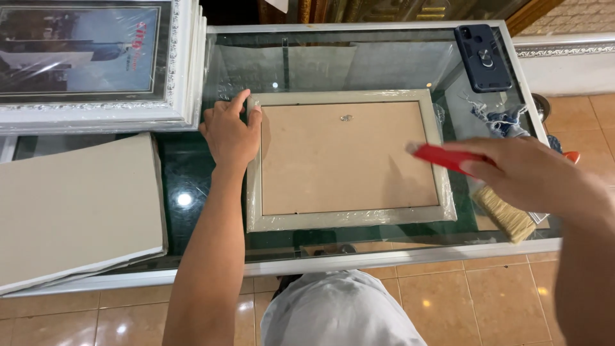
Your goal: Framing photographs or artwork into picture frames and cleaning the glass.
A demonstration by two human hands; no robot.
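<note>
A picture frame [349, 221] lies face down on the glass counter [192, 173], showing its brown backing board and a small metal hanger. Clear plastic film wraps its pale border. My left hand [230, 131] presses flat on the frame's upper left corner, fingers apart. My right hand [528, 173] hovers over the frame's right edge and grips a red tool [442, 157] that points left toward the backing; the hand is blurred by motion.
A stack of wrapped white frames [102, 64] sits at the far left. Grey cardboard sheets [77, 208] lie at the near left. A dark phone [482, 56], a rag [503, 120] and a bristle brush [506, 214] rest on the right side.
</note>
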